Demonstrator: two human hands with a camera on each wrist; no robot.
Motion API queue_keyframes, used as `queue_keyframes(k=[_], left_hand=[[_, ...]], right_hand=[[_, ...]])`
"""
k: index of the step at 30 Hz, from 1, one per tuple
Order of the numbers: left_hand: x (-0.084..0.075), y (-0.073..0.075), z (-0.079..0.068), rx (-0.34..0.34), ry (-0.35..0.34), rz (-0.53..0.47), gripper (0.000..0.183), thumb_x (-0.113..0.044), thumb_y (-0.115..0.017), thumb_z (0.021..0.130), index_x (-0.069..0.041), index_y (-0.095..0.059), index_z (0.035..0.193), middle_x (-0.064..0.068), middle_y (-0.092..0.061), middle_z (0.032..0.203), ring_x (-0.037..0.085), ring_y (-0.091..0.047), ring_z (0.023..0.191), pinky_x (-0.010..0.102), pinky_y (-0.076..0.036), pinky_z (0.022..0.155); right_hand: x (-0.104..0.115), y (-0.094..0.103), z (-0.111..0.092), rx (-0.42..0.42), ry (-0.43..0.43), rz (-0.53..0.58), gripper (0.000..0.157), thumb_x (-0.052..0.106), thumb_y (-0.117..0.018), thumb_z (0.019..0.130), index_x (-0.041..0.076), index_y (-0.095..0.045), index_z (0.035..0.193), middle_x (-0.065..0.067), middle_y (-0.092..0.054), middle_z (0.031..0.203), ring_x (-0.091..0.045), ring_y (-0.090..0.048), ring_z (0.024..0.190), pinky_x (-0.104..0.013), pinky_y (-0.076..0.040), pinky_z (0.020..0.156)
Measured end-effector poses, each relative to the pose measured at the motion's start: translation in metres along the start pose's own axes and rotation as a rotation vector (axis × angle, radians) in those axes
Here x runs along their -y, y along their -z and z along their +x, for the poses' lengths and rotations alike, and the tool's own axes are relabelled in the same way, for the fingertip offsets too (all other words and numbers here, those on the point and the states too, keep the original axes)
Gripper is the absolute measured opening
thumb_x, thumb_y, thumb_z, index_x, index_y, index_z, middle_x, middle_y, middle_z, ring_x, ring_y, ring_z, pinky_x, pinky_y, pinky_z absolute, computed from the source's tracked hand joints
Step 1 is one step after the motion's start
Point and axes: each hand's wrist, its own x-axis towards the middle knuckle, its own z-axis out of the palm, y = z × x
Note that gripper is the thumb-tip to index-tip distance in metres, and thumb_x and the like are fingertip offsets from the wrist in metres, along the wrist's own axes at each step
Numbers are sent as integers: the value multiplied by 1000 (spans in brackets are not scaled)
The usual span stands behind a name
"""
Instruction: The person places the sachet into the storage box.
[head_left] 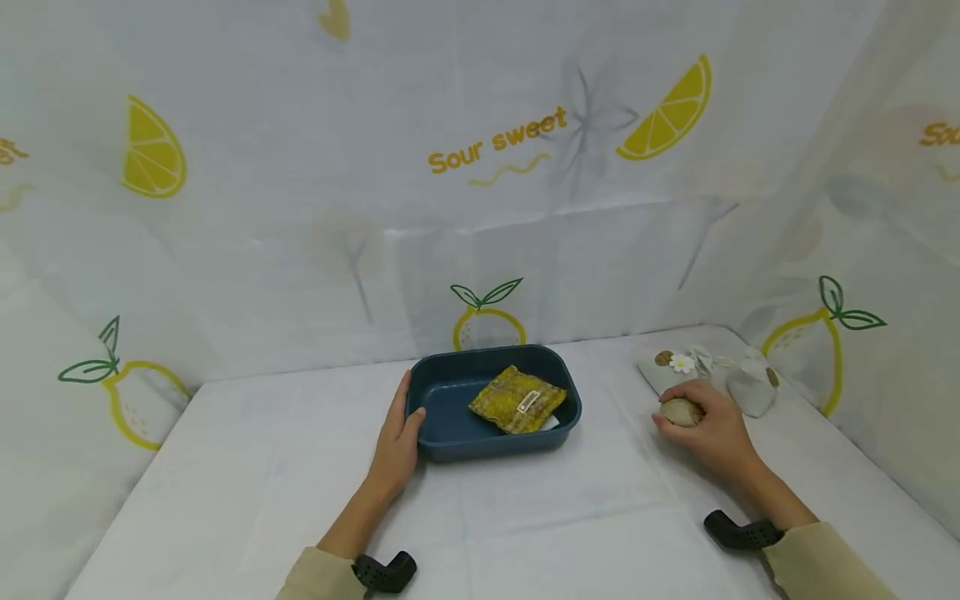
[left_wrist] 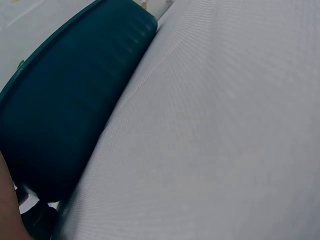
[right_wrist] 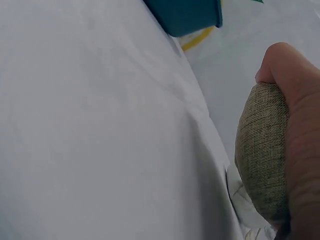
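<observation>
Clasps in right hand: rounded beige-cloth pouch; grips in left hand: dark-blue rectangular tray, containing squarish yellow packet.

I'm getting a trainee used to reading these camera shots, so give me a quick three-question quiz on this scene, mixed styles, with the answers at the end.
1. Multiple choice: which side's hand holds the woven bundle? A) left; B) right; C) both.
2. True or false: the yellow packet lies inside the blue tray.
3. Short answer: what colour are the petals of the flower just beyond the woven bundle?

Key:
1. B, the right hand.
2. True.
3. White.
</observation>
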Motion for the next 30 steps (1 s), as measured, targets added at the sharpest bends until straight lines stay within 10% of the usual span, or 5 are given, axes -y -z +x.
queue_keyframes(k=[20,30], left_hand=[[8,22,3,158,11,-122,67,-20,-48,106,-19,-16,164,9,-13,171,45,-22,154,61,-25,122],[9,19,2,131,15,-105,65,-20,-48,106,-21,-18,164,8,-17,171,43,-24,154,60,-25,123]], right_hand=[[110,-49,50,150,313,222,35,-1,-85,69,16,-69,95,0,-65,97,-3,-55,74,-17,-50,58],[140,-78,78,287,282,248,27,7,-82,76,19,-69,97,-2,-63,100,-10,-57,75,-24,-55,59]])
